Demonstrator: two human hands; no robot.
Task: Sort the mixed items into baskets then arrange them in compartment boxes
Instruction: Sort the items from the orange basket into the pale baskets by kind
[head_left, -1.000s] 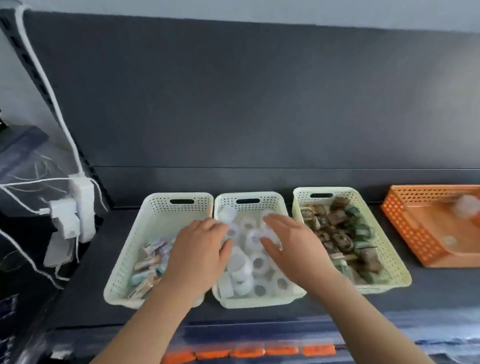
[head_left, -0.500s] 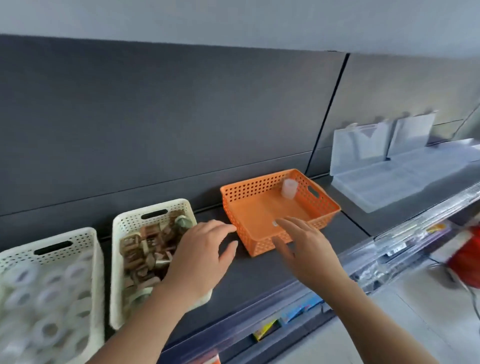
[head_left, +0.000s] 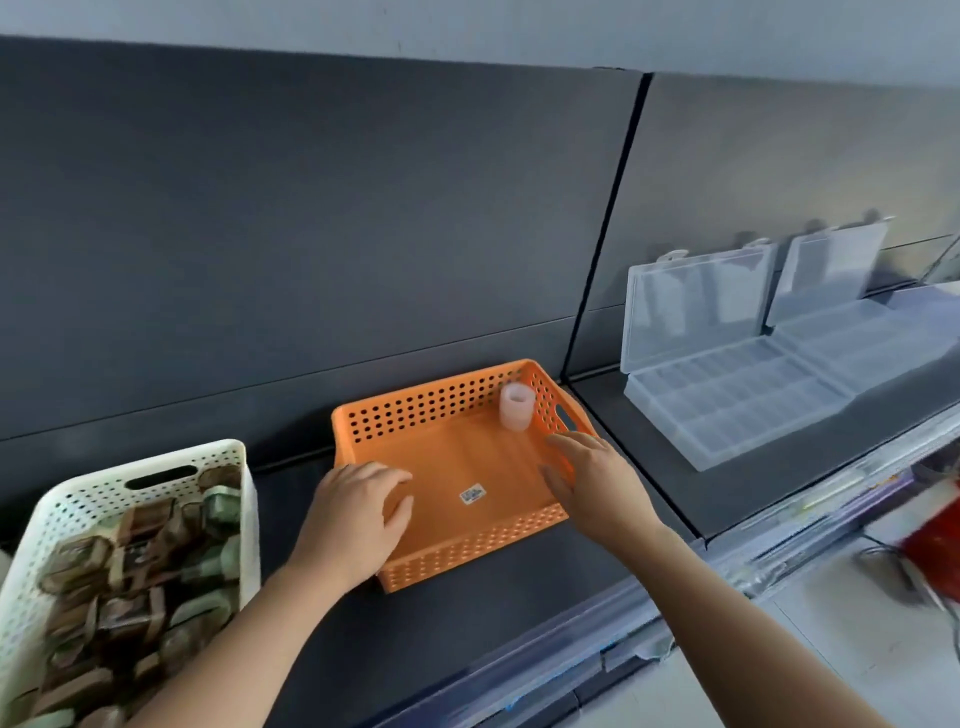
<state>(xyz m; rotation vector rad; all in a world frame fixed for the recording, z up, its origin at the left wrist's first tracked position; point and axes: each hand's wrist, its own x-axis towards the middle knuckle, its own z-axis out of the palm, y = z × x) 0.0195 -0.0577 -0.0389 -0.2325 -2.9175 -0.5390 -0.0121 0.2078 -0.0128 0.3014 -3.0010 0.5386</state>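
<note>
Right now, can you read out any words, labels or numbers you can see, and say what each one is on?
No text here can be read.
Sticker on the floor of the orange basket: print too small and blurred to read.
Wrapped items in the white basket: no legible print.
Shelf-edge strip: blurred, nothing readable.
</note>
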